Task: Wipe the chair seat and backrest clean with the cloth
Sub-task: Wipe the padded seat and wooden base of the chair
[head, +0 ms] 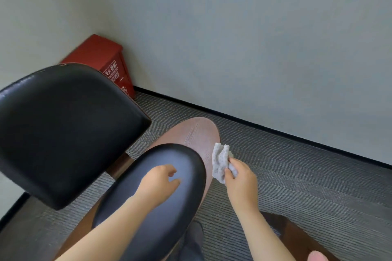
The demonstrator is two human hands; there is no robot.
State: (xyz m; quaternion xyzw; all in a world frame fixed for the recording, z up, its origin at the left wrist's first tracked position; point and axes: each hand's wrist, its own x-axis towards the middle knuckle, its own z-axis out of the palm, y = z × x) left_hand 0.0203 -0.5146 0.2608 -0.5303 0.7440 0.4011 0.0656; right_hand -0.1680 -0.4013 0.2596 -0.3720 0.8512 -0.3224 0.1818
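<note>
The chair has a glossy black padded backrest (63, 129) at the left and a black padded seat (148, 218) on a brown wooden shell (197, 133). My left hand (160, 182) hovers over the seat's far end, fingers loosely curled, holding nothing. My right hand (239, 178) grips a crumpled white dotted cloth (220, 161) just right of the seat's edge, beside the wooden shell. Whether the cloth touches the wood I cannot tell.
A red fire-extinguisher box (108, 63) stands in the wall corner behind the backrest. Grey striped carpet (297, 176) runs to a black skirting board under a pale wall. A dark brown wooden piece (297, 237) lies at the lower right.
</note>
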